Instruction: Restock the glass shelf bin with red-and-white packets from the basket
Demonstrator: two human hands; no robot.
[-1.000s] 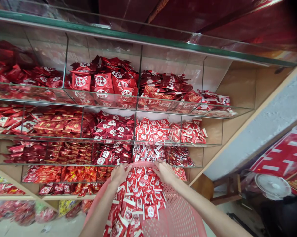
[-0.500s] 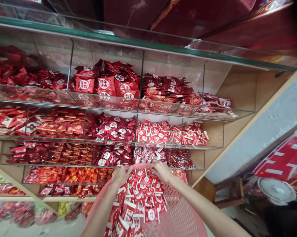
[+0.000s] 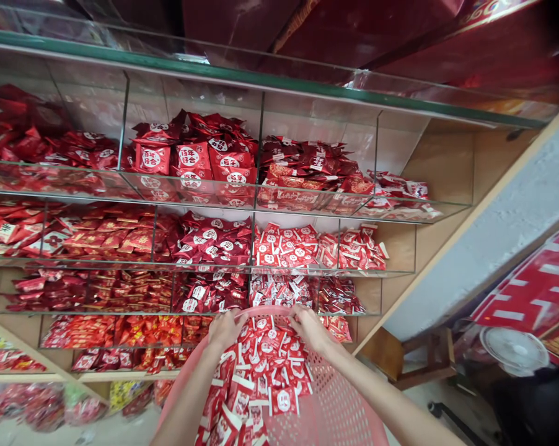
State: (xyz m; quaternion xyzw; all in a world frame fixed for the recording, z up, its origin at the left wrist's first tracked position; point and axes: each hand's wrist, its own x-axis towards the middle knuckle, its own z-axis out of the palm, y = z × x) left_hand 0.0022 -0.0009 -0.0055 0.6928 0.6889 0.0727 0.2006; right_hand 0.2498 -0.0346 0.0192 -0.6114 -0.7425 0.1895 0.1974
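Note:
A pink plastic basket [image 3: 342, 396] with a perforated wall is held in front of me, its far rim against the lower shelves. My left hand [image 3: 226, 329] grips that rim on the left, fingers closed over it. On the right of the same rim, my right hand [image 3: 306, 325] is closed around the edge. Inside the basket lie many small red and white candy packets [image 3: 261, 365], heaped toward the left side. Just beyond the hands, dark red packets [image 3: 214, 291] fill a shelf compartment.
Glass-fronted shelves hold red packets [image 3: 286, 244] in divided compartments. A thick glass shelf edge [image 3: 261, 83] crosses above, with dark red boxes [image 3: 330, 37] on it. To the right are a wooden stool [image 3: 423, 359] and a white round object [image 3: 514, 347]. Plastic bags [image 3: 42, 399] lie low at left.
The view has shifted slightly, so the shelves appear a little further left. Both hands keep their hold on the basket rim, and the packets inside look almost unchanged.

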